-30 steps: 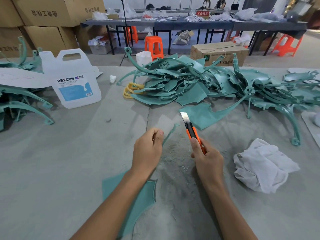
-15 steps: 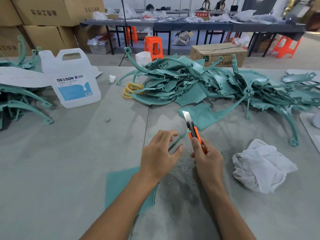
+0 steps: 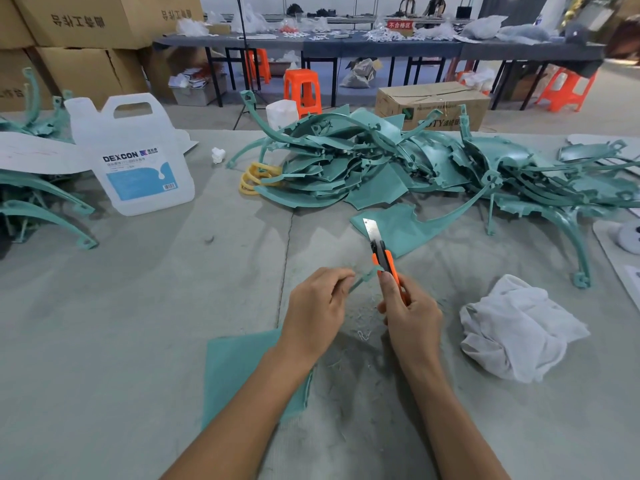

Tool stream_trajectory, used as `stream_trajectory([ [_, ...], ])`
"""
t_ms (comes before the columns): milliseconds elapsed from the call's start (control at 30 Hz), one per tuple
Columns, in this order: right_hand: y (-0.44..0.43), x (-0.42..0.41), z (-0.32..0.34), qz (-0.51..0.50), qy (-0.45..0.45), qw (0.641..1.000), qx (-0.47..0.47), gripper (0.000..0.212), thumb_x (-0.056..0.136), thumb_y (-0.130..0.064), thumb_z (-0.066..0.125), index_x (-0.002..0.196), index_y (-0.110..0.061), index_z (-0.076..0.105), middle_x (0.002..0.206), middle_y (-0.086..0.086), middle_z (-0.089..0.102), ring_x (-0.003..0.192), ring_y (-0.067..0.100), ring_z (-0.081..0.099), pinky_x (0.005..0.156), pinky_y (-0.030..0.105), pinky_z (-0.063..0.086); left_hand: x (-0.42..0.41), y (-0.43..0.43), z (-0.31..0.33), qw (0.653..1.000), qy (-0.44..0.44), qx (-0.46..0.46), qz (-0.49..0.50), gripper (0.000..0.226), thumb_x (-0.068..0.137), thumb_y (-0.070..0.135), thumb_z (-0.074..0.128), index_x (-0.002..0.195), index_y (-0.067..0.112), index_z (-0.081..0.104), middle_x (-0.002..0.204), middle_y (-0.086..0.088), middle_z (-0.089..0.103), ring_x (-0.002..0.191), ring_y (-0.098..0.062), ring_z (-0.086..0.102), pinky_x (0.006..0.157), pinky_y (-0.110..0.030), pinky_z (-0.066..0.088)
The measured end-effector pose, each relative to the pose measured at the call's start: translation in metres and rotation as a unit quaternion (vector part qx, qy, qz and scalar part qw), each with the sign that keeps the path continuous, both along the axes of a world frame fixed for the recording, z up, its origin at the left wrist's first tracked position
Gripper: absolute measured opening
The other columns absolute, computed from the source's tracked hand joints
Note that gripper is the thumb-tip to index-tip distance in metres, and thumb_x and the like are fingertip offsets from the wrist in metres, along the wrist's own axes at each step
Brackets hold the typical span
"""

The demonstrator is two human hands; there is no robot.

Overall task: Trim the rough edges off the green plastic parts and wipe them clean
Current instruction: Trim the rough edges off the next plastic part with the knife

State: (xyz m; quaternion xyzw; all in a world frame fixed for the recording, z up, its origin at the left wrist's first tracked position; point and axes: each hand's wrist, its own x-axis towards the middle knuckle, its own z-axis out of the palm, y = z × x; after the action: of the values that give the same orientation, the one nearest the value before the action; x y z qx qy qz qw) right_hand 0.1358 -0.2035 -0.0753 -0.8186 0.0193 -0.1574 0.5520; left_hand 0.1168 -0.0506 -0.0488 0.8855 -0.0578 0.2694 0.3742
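My left hand (image 3: 317, 308) pinches the thin arm of a green plastic part (image 3: 239, 370), whose flat body lies under my left forearm. The arm's tip reaches the orange utility knife (image 3: 381, 252), which my right hand (image 3: 410, 317) grips with the blade extended and pointing away from me. A large pile of green parts (image 3: 398, 161) fills the table's far centre and right. A crumpled white cloth (image 3: 516, 329) lies to the right of my right hand.
A white DEXCON jug (image 3: 138, 157) stands at the far left beside more green parts (image 3: 41, 202). Yellow rings (image 3: 254, 176) lie by the pile. Plastic shavings (image 3: 362, 318) litter the grey table (image 3: 121, 323). Cardboard boxes and orange stools stand beyond.
My left hand opened and shifted right along the part's thin arm, then closed on it again. The flat body slid right with it. The knife stayed nearly in place.
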Motion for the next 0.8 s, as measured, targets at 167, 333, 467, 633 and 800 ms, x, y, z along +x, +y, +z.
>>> stream_trajectory([
  [167, 0.002, -0.001, 0.002, -0.004, -0.010, 1.000, 0.006, 0.025, 0.098, -0.059, 0.053, 0.086, -0.042, 0.068, 0.066, -0.007, 0.067, 0.055, 0.010, 0.063, 0.058, 0.040, 0.055, -0.001, 0.010, 0.004, 0.975, 0.082, -0.202, 0.035, 0.009, 0.097, 0.022, 0.064, 0.100, 0.026, 0.072, 0.086, 0.012, 0.071, 0.073, -0.013, 0.070, 0.072, -0.034, 0.057],
  [333, 0.001, -0.002, 0.005, -0.025, -0.017, 0.998, 0.055, 0.014, 0.098, -0.057, 0.055, 0.091, -0.058, 0.067, 0.065, -0.006, 0.068, 0.052, 0.008, 0.059, 0.052, 0.028, 0.049, 0.002, 0.051, 0.006, 0.981, 0.135, -0.088, 0.112, 0.024, 0.090, 0.023, 0.071, 0.113, 0.024, 0.068, 0.120, 0.001, 0.056, 0.111, -0.016, 0.055, 0.098, -0.028, 0.040],
  [467, 0.000, -0.001, 0.003, -0.045, -0.002, 0.995, 0.087, 0.022, 0.099, -0.054, 0.056, 0.092, -0.040, 0.070, 0.064, -0.008, 0.069, 0.052, 0.003, 0.059, 0.057, 0.032, 0.050, -0.011, 0.101, 0.004, 0.958, 0.228, 0.068, 0.159, 0.032, 0.100, 0.034, 0.055, 0.128, 0.027, 0.068, 0.156, -0.017, 0.036, 0.144, -0.034, 0.031, 0.116, -0.043, 0.027],
  [633, -0.001, -0.006, 0.006, -0.043, 0.008, 0.994, 0.104, 0.031, 0.099, -0.054, 0.053, 0.100, -0.029, 0.070, 0.068, -0.006, 0.069, 0.057, 0.007, 0.061, 0.066, 0.044, 0.054, -0.064, 0.122, 0.008, 0.958, 0.188, 0.147, 0.157, 0.028, 0.101, 0.033, 0.052, 0.115, 0.021, 0.073, 0.133, -0.010, 0.063, 0.125, -0.031, 0.056, 0.102, -0.043, 0.040],
  [800, -0.013, -0.018, 0.018, -0.046, -0.016, 0.997, 0.064, 0.025, 0.102, -0.051, 0.053, 0.102, -0.029, 0.066, 0.070, -0.009, 0.070, 0.062, 0.006, 0.063, 0.065, 0.039, 0.053, -0.135, 0.087, -0.005, 0.943, 0.261, 0.156, 0.136, 0.082, 0.076, 0.092, 0.032, 0.138, 0.041, 0.049, 0.146, 0.016, 0.043, 0.138, -0.010, 0.036, 0.114, -0.035, 0.027],
])
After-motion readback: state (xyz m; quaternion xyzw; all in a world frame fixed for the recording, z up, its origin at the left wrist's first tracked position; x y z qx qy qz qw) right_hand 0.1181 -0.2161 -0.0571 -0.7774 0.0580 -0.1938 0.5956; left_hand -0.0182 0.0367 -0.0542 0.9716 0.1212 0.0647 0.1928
